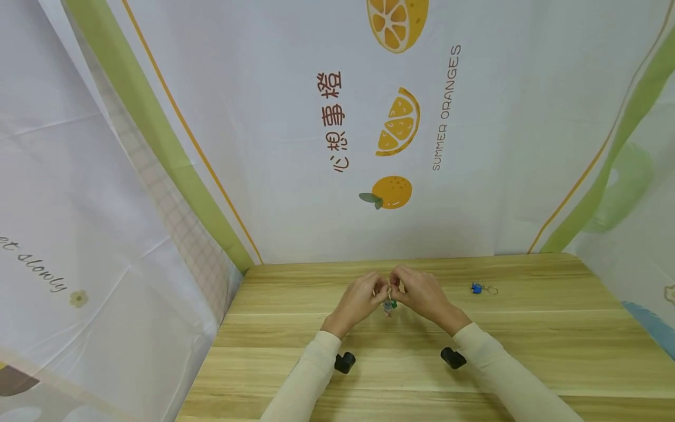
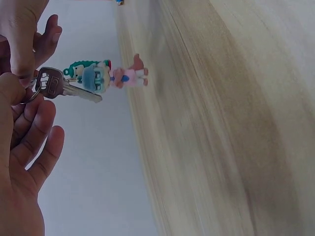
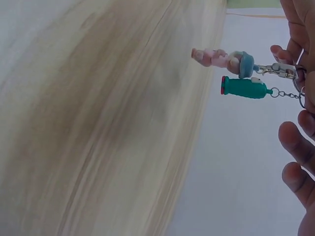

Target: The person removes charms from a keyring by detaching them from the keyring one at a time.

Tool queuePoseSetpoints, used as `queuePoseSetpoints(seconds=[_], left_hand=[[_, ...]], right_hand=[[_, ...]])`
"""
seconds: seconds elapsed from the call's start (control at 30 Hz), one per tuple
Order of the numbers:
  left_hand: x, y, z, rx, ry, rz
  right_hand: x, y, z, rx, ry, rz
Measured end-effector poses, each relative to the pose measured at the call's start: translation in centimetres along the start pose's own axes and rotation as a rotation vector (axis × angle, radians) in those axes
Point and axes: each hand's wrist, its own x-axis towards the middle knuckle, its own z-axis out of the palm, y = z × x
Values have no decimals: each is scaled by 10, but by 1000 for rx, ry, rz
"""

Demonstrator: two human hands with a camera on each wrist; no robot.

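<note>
— Where are the hands?

— Low in the centre of the head view, over the table (image 1: 527, 328). The left hand (image 1: 360, 300) and right hand (image 1: 419, 291) meet fingertip to fingertip, both pinching the top of a keyring (image 1: 389, 293) between them.

— And what hangs from it?

— A silver key (image 2: 61, 87), a pink figure (image 2: 129, 76) and a green charm (image 3: 244, 87). In the left wrist view the key sits at upper left, just off the thumb and fingertips, with the charms beside it toward the middle. In the right wrist view the green charm and pink figure hang on short chains at upper right, just left of the fingers (image 3: 295, 147).

— Do the charms touch the table?

— In the head view they dangle just below the hands; I cannot tell whether they touch the wood.

— Anything else?

— A blue charm (image 1: 477, 288) lies well apart, right of the hands. Behind the table hangs a cloth (image 1: 295, 146) printed with oranges.
</note>
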Motion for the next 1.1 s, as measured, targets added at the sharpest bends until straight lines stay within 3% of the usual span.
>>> queuePoseSetpoints(seconds=[0.33, 0.6, 0.83, 1.1], left_hand=[[-1, 0, 0, -15, -13, 30], [-2, 0, 0, 11, -4, 64], [-3, -3, -2, 50, 10, 50], [-4, -5, -2, 53, 23, 33]], right_hand=[[-1, 5, 2, -54, 15, -108], [-5, 7, 3, -7, -9, -95], [-6, 4, 1, 38, -50, -94], [-6, 2, 1, 66, -92, -11]])
